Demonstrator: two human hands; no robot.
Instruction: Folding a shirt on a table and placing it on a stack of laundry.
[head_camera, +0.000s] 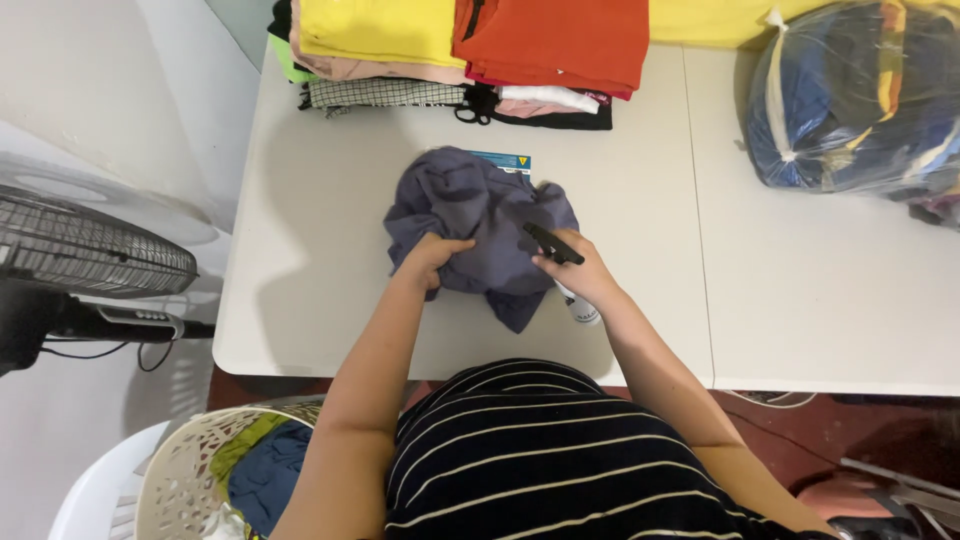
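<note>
Your hands are both busy in the middle of the bench (300, 300). Your left hand (432, 258) is closed on a bunch of the grey-blue garment (470, 215), pinching the cloth near its lower left side. Your right hand (580, 272) is wrapped round a spray bottle (565, 275); its black top pokes out toward 10 o'clock, over the cloth, and its white bottom sticks out under your palm toward 5 o'clock.

That garment lies right in front of you, in the middle of the white bench. It is all crumpled, with soft bumps and deep creases, and one corner hangs down toward 6 o'clock. It looks thin and floppy. A small blue card (500, 160) peeks out from behind it at 12 o'clock.

It looks like a good bit of the work is done. At 12 o'clock, at the far edge of the bench, sit neat folded stacks (460, 50): yellow, orange, pink, checked and black pieces. This garment is not flat and not folded yet.

More seems to be left. A laundry basket (190, 470) at 8 o'clock, down by your left elbow, has green and blue clothes in it. A clear bag of clothes (860, 95) sits at 2 o'clock on the bench, tied shut. A fan (80, 250) stands at 9 o'clock.
</note>
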